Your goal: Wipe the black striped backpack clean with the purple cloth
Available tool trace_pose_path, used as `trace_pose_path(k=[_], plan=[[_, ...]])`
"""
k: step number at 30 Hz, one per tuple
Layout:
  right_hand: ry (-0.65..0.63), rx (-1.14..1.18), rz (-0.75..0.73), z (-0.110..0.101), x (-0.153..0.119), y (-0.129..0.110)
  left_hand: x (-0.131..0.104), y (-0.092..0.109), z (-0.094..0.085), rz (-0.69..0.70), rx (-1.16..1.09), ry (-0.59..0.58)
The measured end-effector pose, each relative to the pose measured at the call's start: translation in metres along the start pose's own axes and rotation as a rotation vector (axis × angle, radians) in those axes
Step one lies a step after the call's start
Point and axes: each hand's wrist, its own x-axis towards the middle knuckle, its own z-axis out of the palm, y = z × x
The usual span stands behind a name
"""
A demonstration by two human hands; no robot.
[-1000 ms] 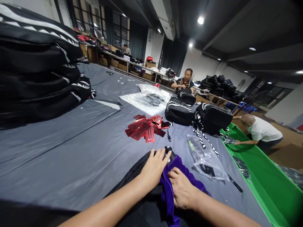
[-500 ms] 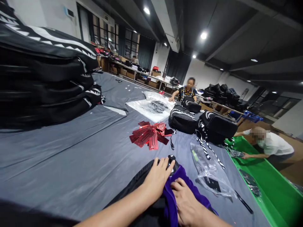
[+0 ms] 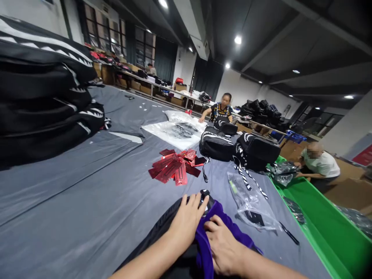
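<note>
A black backpack point(image 3: 167, 224) with purple lining point(image 3: 222, 211) lies in front of me at the table's near edge, its opening partly spread. My left hand point(image 3: 184, 221) lies over the bag's top rim beside a small black fitting, fingers extended and slightly apart, thumb hidden; it holds the rim. Curled fingers of my right hand point(image 3: 222, 244) grip the purple lining at the opening; the fingertips are tucked in the folds. Just beyond the bag, red glossy packets point(image 3: 176, 166) are fanned in a loose heap.
Black bags with white teeth prints point(image 3: 43, 77) are stacked at left. More backpacks point(image 3: 217, 145) stand beyond the packets, near white plastic bags point(image 3: 177, 130). A clear bag point(image 3: 252, 205) and black pen-like item point(image 3: 289, 232) lie right, beside a green bin point(image 3: 328, 232). Two people work nearby.
My view has shifted slightly right, so things appear farther left. Both hands keep their places on the backpack. The person by the green bin has moved, with clear-wrapped items now at their hands.
</note>
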Motion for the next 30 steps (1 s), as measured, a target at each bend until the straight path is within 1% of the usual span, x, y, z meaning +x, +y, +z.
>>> trace_pose_path(k=[3,5,8,11,14,16,20,22,26,30], plan=[[-0.066,-0.043,-0.011,-0.005,0.0,0.0,-0.002,0.0,0.0,-0.01,0.01,0.016],[-0.095,-0.031,-0.037,-0.006,0.0,0.0,-0.003,0.0,0.001,-0.019,0.008,0.016],[-0.083,-0.037,-0.004,-0.002,-0.002,0.0,-0.004,0.0,0.001,-0.01,0.001,0.013],[-0.072,-0.073,0.04,0.007,-0.004,-0.001,-0.005,-0.002,-0.001,-0.012,0.0,0.014],[-0.051,-0.025,0.014,0.013,-0.005,-0.001,-0.005,-0.003,-0.003,-0.02,0.009,-0.008],[-0.045,-0.031,0.026,0.014,-0.006,-0.001,-0.005,-0.003,-0.003,-0.016,0.018,-0.011],[-0.074,-0.042,0.041,0.008,-0.005,-0.003,-0.005,-0.003,-0.001,-0.014,0.018,-0.003],[-0.065,-0.016,0.046,0.003,-0.004,-0.006,-0.005,-0.003,-0.001,-0.021,0.015,-0.005],[-0.06,-0.046,0.097,-0.004,-0.001,-0.009,-0.006,-0.003,-0.002,-0.026,0.007,-0.006],[-0.07,-0.012,0.013,-0.005,0.0,-0.006,-0.007,-0.004,-0.001,-0.021,0.025,0.007]])
